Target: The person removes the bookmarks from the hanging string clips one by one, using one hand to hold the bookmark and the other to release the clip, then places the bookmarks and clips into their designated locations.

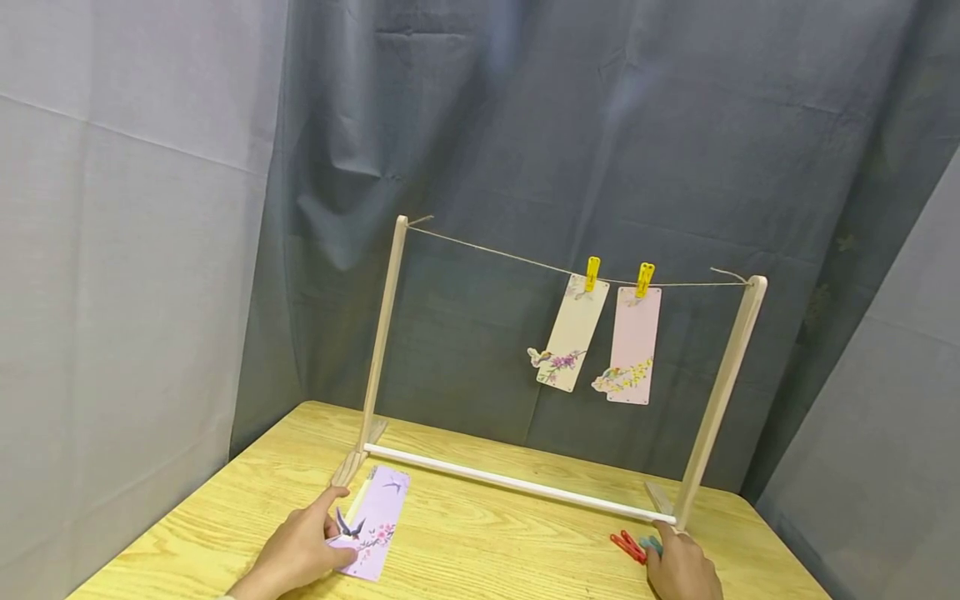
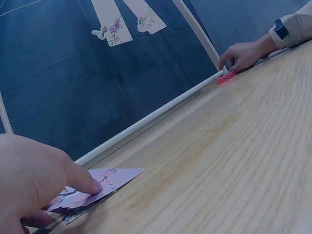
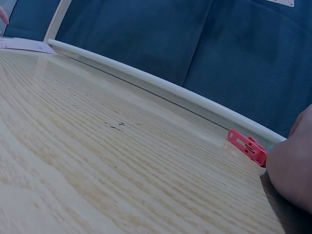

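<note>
My left hand (image 1: 300, 546) pinches a lilac card (image 1: 382, 508) printed with a swallow and pink blossoms. The thumb lies on top in the left wrist view, and the card is tilted slightly off the table. A pale edge shows under it, possibly a second card. At the right foot of a wooden frame, my right hand (image 1: 684, 567) curls its fingers and thumb about a teal clothespin (image 1: 651, 544), mostly hidden. Beside it lie red clothespins (image 1: 627, 546). A cream card (image 1: 573, 333) and a pink card (image 1: 634, 346) hang from the string by yellow clothespins (image 1: 644, 279).
The frame has a left post (image 1: 384, 333), a right post (image 1: 722, 400) and a white bar (image 1: 517, 482) low between them. A thin string (image 1: 495, 251) joins the post tops. Wood-grain table (image 1: 480, 542) lies beneath, with a dark curtain (image 1: 480, 350) behind.
</note>
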`<state>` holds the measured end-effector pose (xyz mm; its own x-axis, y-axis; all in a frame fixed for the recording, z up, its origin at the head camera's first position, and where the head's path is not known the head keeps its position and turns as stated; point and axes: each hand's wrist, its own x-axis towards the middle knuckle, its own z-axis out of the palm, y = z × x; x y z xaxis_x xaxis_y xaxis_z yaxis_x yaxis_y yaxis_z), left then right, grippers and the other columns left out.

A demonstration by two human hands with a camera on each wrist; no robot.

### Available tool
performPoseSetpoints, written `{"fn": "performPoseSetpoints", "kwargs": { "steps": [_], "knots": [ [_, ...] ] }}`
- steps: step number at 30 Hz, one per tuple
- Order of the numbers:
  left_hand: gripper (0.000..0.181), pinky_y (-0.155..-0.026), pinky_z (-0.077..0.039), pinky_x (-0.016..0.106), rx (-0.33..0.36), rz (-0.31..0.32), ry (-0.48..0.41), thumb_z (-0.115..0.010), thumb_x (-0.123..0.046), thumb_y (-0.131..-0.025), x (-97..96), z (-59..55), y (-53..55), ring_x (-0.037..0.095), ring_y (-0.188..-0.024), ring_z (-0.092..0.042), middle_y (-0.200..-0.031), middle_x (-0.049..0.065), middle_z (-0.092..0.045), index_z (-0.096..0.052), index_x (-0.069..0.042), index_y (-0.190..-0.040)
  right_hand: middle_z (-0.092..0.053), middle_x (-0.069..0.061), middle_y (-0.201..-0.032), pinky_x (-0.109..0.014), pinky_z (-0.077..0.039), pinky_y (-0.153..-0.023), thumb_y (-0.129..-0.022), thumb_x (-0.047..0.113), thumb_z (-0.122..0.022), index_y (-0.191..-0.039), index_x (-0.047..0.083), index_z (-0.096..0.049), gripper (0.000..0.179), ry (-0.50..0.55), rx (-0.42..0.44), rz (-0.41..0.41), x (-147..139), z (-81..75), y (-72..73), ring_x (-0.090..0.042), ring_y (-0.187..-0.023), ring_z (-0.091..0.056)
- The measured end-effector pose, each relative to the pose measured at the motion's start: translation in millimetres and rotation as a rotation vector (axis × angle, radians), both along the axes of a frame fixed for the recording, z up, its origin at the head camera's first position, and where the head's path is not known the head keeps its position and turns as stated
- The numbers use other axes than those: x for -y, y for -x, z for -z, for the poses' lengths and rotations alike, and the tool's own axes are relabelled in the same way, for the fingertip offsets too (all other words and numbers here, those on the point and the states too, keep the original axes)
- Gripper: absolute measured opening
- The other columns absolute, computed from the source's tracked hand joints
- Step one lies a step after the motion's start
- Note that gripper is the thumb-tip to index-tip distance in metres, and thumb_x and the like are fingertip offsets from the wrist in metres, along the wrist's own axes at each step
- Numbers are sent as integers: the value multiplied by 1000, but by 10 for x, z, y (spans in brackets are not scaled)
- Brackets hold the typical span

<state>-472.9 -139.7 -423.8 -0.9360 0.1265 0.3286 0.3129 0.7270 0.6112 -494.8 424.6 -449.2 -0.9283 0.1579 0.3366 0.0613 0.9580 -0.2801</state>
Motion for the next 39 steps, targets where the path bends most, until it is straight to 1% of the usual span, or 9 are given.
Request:
{"fn": "performPoseSetpoints", "kwargs": {
  "steps": [4, 10, 14, 18, 23, 28, 35, 39],
  "knots": [
    [80, -50, -35, 25, 1, -4, -1, -83, -29, -59, 3, 2, 0, 9, -55, -43, -68, -8, -51, -47, -13, -129, -61, -26, -101, -52, -49, -54, -87, 34, -64, -121, -1, -54, 50, 3, -3, -4, 3, 7, 2, -41, -74, -61],
    [80, -52, -36, 26, -17, -10, 2, -83, -28, -58, 3, -15, -21, 8, -56, -43, -68, -8, -50, -48, -13, -128, -62, -25, -99, -52, -49, -54, -88, 32, -63, -122, 0, -54, 48, 5, -6, 0, 12, 1, 4, -39, -74, -61],
    [79, -50, -35, 26, 0, -15, -9, -82, -26, -58, 0, -26, -32, 9, -56, -43, -68, -8, -50, -48, -15, -128, -61, -25, -100, -53, -49, -54, -88, 32, -63, -123, 0, -53, 48, 8, 5, 4, 23, -16, 5, -39, -74, -61],
    [81, -51, -36, 26, 4, -21, -7, -83, -28, -58, -5, -32, -25, 9, -57, -43, -69, -8, -50, -47, -14, -129, -61, -26, -101, -52, -49, -53, -88, 31, -63, -123, 0, -53, 47, 9, 10, 2, 24, -27, 5, -40, -73, -61],
    [81, -51, -36, 26, -2, -13, -4, -84, -29, -58, -5, -35, -21, 9, -56, -43, -68, -8, -50, -47, -13, -129, -62, -25, -97, -51, -49, -52, -87, 29, -64, -122, 0, -54, 46, 3, 11, 1, 17, -30, 5, -38, -72, -61],
    [80, -51, -35, 25, -23, -7, 0, -83, -29, -58, 0, -24, -17, 8, -56, -43, -67, -8, -51, -48, -12, -128, -62, -23, -95, -51, -49, -52, -86, 28, -65, -121, -1, -54, 47, -1, 14, -3, 18, -36, -3, -37, -71, -61],
    [85, -49, -37, 28, 31, -26, -9, -84, -30, -58, -13, -32, -13, 11, -57, -44, -71, -7, -52, -46, -13, -131, -62, -22, -93, -48, -48, -50, -86, 27, -65, -121, -1, -54, 47, 5, 17, -9, 7, -25, 0, -35, -69, -61],
    [84, -50, -37, 28, 36, -32, -16, -84, -30, -57, -17, -41, -18, 11, -57, -45, -71, -7, -52, -46, -13, -131, -62, -22, -92, -48, -48, -49, -85, 26, -66, -121, -1, -54, 46, 6, 23, -1, 3, -24, 3, -35, -69, -61]
  ]
}}
